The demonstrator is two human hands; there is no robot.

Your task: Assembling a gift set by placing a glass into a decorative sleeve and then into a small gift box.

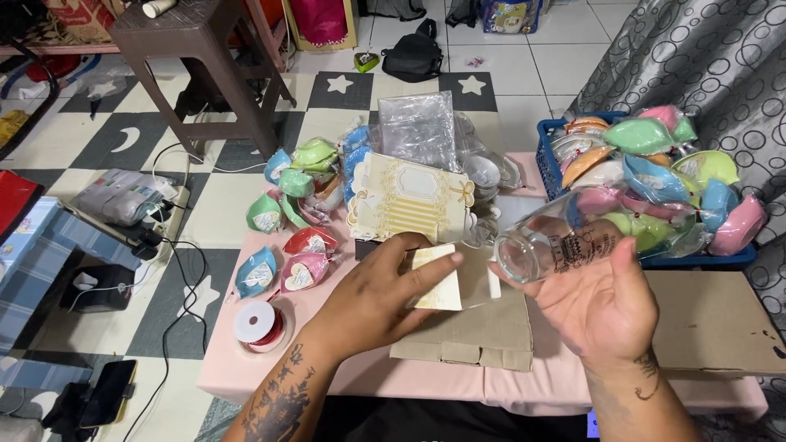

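My right hand point(602, 303) holds a clear glass bottle point(550, 239) on its side, mouth pointing left toward me. My left hand point(377, 295) rests on a small cream card point(438, 278) with gold print, fingers over it, above a flat piece of brown cardboard point(483, 336). Just beyond the hands stands a stack of cream and gold striped gift boxes point(409, 199) on the low pink table point(246, 360).
A blue basket point(696, 260) piled with wrapped pastel packets stands at the right. More packets point(295, 205) lie at the table's left, with a red ribbon spool point(258, 323). Clear plastic bags point(417, 131) sit behind. A brown stool point(196, 49), cables and a phone point(110, 391) are on the floor.
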